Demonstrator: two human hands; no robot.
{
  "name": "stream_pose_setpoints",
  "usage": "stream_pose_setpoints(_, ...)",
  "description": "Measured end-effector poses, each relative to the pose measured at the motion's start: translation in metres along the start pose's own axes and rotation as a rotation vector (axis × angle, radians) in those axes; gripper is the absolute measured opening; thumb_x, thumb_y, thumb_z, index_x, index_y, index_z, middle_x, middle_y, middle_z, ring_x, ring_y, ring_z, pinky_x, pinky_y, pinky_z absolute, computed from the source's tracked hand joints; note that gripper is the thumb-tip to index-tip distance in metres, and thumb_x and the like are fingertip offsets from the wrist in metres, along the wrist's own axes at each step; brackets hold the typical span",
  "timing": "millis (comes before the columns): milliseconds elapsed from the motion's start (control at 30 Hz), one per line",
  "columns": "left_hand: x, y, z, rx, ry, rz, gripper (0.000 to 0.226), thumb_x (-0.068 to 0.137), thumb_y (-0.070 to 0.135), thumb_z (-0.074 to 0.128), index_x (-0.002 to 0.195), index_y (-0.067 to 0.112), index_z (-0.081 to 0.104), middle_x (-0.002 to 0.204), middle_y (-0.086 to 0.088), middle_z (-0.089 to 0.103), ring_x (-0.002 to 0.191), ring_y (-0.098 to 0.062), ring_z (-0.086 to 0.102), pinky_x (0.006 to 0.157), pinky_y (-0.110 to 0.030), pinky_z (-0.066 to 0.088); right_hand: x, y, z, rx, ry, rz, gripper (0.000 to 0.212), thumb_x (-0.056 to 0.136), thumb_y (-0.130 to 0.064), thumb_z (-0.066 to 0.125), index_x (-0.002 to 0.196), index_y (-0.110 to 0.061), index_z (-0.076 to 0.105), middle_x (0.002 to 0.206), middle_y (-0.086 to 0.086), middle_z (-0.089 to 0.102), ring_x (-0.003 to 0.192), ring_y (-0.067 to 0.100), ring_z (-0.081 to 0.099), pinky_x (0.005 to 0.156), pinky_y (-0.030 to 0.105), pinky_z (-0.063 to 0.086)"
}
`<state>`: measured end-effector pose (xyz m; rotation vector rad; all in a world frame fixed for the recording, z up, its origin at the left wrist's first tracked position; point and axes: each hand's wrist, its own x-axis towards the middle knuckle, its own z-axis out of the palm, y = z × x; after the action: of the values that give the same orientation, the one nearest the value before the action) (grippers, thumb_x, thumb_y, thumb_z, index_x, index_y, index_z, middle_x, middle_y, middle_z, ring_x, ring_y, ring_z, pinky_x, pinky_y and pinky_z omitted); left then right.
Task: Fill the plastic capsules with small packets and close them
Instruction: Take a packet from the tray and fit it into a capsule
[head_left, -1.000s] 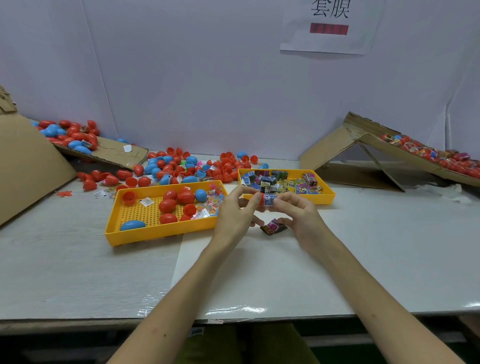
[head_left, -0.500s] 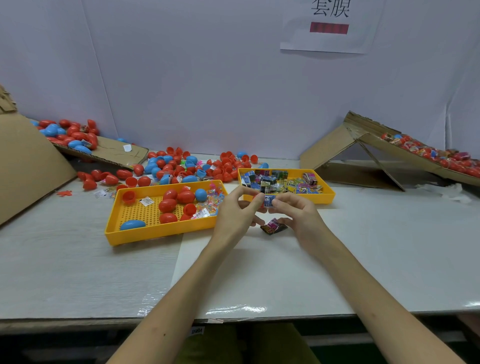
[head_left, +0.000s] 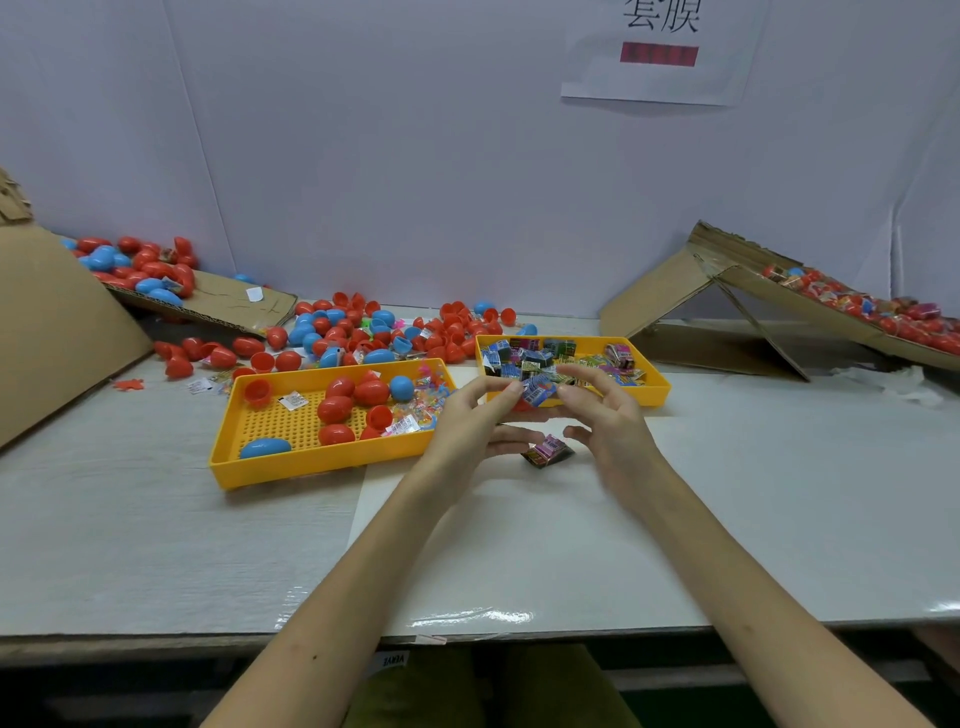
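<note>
Your left hand (head_left: 467, 415) pinches the blue packet (head_left: 537, 389), your right hand (head_left: 608, 423) spread-fingered beside it, just near the packet tray (head_left: 647, 399), presumably for short reaches.

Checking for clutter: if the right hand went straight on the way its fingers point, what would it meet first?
The blue packet pinched by the left hand, close ahead of the right hand. Behind it lies the yellow tray of packets, though depth is unclear.
</note>
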<state>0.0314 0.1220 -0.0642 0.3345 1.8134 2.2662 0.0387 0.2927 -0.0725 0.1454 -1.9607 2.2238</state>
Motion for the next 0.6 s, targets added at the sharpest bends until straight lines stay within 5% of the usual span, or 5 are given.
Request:
stream_pose_setpoints(167,-0.0016,0.0038,-0.0025,-0.130,-0.068,-0.063,0.022,0.102,0.030,0.055,0.115,0.014,0.063,0.100,-0.011,0.077,0.081,-0.023,0.076,0.068,-0.027,0.059,-0.0013,0.0025,0.0039,-0.031,-0.035,0.000,0.018,0.090,-0.015,0.068,0.105,-0.024,0.071,0.096,-0.007,0.076,0.087,0.008,0.069,0.063,0.019,0.052)
stream_pose_setpoints(600,-0.0021,0.0046,-0.0036,-0.125,-0.106,-0.129,0.024,0.102,0.035,0.054,0.117,0.017,0.061,0.109,-0.006,0.076,0.097,-0.021,0.075,0.069,-0.025,0.059,-0.0032,0.0037,0.0061,-0.131,-0.069,-0.008,0.011,0.090,-0.018,0.068,0.099,-0.023,0.073,0.090,-0.004,0.075,0.081,0.009,0.067,0.064,0.021,0.050)
